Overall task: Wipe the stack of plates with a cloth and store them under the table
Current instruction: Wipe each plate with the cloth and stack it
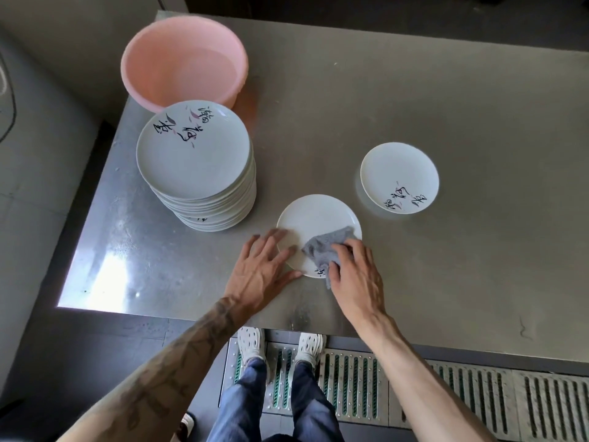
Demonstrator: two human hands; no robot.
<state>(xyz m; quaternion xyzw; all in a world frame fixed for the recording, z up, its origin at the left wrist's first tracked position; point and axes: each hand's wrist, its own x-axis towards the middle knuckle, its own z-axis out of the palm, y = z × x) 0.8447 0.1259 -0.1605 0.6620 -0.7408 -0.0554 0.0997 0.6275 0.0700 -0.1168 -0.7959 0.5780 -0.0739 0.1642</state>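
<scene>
At the bottom centre of the frame, pale perforated shoes (pixel 251 344) stood on a slotted metal floor grate (pixel 350 381), just below the near edge of the surface (pixel 462 122), a dull, scuffed sheet of steel with a bright glare at lower left.

Just above that edge, a little below the frame's centre, lay a round white plate (pixel 318 215), glazed and shallow. The left hand (pixel 264 263) lay flat with its fingers spread, the fingertips resting on the plate's left rim and the thumb on the steel beside the near rim. The right hand (pixel 353 275) was bent over a crumpled grey cloth (pixel 325 247) of nubbly weave, gripping it and pressing it onto the plate's lower right part, where dark brush lettering peeked out under the fabric.

Left of centre, close to that plate but apart from it, rose the stack of plates (pixel 194 151), tall and slightly leaning, its top face painted with black calligraphy and pink strokes. To the right of centre a single plate (pixel 398 173) with the same lettering sat alone. In the upper left, just behind the stack, stood a round pink plastic basin (pixel 185 62), smooth and matte.
</scene>
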